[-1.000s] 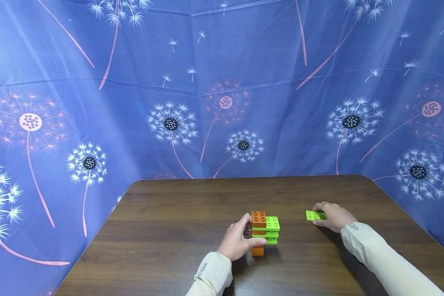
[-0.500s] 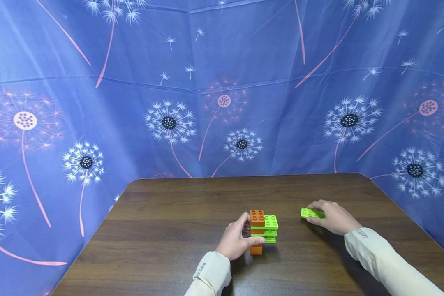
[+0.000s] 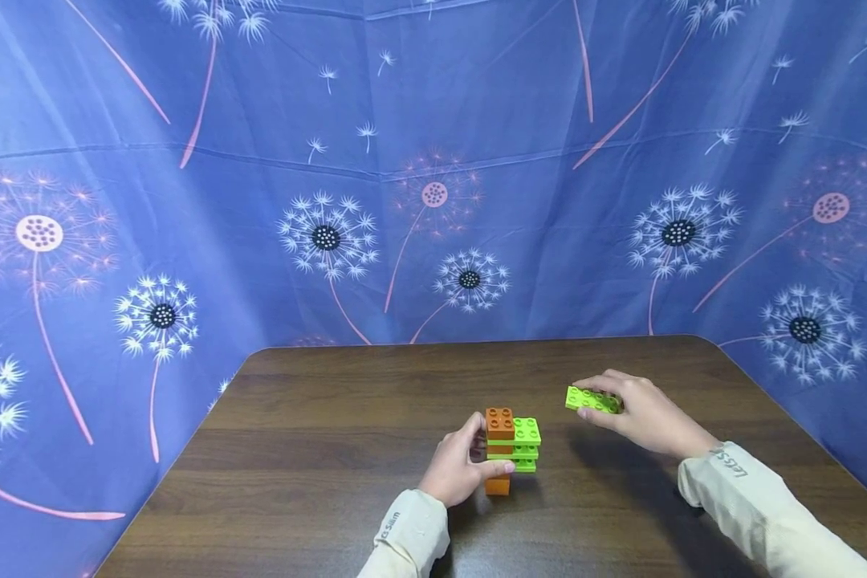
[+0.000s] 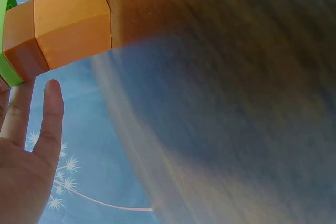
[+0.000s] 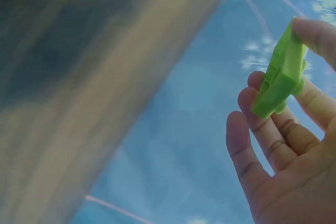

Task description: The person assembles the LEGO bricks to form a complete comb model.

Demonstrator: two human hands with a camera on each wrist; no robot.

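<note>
An upright stack of orange blocks (image 3: 499, 422) and thin lime-green bricks (image 3: 527, 430) stands on the table, the green ones jutting out to the right. From its left side my left hand (image 3: 453, 470) grips it, thumb across the front and fingers behind. The left wrist view shows the stack's lower orange blocks (image 4: 73, 22) near the left fingers. Off to the right, my right hand (image 3: 646, 409) pinches a flat lime-green brick (image 3: 585, 398) above the table, studs up. In the right wrist view that green brick (image 5: 282, 74) sits between thumb and fingertips.
The dark wood table (image 3: 332, 425) has rounded far corners. A blue curtain (image 3: 376, 241) with a dandelion print hangs behind it and along both sides.
My right hand has lifted the flat green brick off the table and carried it left, towards the stack. My left hand keeps its hold on the stack. The head view has shifted slightly.
</note>
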